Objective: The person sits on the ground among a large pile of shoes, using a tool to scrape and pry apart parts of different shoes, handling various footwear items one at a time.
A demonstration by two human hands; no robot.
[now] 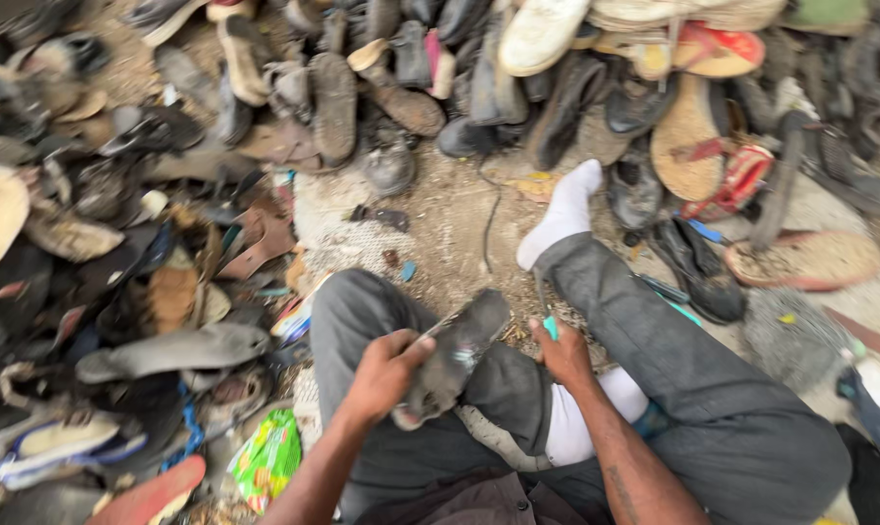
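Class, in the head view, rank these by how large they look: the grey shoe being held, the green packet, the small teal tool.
1. Grey shoe, though nearness to the camera may flatter it.
2. Green packet.
3. Teal tool.

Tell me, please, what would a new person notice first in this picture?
First, the big heap of old shoes and sandals spread across the top and left of the ground. Next, low in the middle, the left hand has its grip on a worn grey shoe resting on the knee, while the right hand holds a small turquoise tool beside it. A white sock points toward the heap.
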